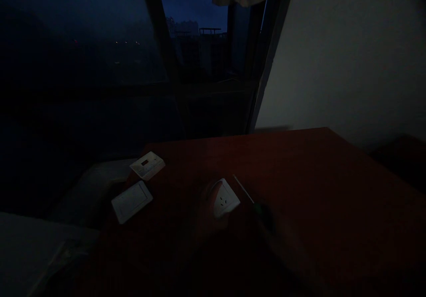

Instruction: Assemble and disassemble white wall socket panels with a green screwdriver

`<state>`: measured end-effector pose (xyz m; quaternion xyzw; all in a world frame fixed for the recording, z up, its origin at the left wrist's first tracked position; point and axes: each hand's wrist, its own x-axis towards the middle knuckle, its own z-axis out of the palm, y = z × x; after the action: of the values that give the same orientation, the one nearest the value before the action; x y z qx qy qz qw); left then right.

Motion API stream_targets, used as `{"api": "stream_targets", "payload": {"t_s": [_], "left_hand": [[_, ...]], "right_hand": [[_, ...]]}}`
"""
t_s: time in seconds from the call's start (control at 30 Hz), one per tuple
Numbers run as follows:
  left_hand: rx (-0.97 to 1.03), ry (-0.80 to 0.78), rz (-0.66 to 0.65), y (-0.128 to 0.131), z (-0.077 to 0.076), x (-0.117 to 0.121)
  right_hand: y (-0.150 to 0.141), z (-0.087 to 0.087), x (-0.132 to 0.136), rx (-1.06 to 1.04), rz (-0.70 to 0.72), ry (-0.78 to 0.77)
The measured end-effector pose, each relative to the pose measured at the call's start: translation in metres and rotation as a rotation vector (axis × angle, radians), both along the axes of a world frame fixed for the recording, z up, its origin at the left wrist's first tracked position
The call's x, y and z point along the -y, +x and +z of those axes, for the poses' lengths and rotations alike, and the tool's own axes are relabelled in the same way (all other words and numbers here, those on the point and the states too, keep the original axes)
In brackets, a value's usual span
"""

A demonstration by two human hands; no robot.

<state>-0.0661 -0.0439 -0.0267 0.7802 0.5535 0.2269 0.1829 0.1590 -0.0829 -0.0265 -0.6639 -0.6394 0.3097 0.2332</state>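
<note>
Very little light falls on the scene. My left hand (pixel 208 210) is closed around a white wall socket (pixel 226 199), its slotted face turned up and its left side covered by my fingers. To the right, my right hand (pixel 271 226) grips a screwdriver (pixel 248 195) by its dark greenish handle. The thin metal shaft points up and left, its tip apart from the socket. Most of both hands is lost in shadow.
On the left of the reddish-brown table (pixel 299 164) lie a white plate with a rectangular cutout (pixel 148 165) and a white rectangular panel (pixel 132 201). Behind the table are a dark window (pixel 206 66) and a pale wall (pixel 339 66).
</note>
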Motion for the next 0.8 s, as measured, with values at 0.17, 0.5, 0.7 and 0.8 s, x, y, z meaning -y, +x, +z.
{"api": "stream_targets", "payload": {"t_s": [0.17, 0.5, 0.7, 0.8], "left_hand": [[-0.036, 0.005, 0.076, -0.009, -0.003, -0.002], [0.006, -0.023, 0.106, -0.009, -0.001, -0.003], [0.010, 0.001, 0.119, -0.007, 0.001, -0.001], [0.011, -0.024, 0.126, -0.007, 0.002, -0.002]], "right_hand": [[0.025, -0.010, 0.039, 0.095, 0.103, 0.083], [0.034, -0.038, 0.061, 0.272, 0.146, 0.139], [0.024, -0.038, 0.061, 0.354, 0.151, 0.236], [0.025, -0.039, 0.062, 0.381, 0.156, 0.277]]}}
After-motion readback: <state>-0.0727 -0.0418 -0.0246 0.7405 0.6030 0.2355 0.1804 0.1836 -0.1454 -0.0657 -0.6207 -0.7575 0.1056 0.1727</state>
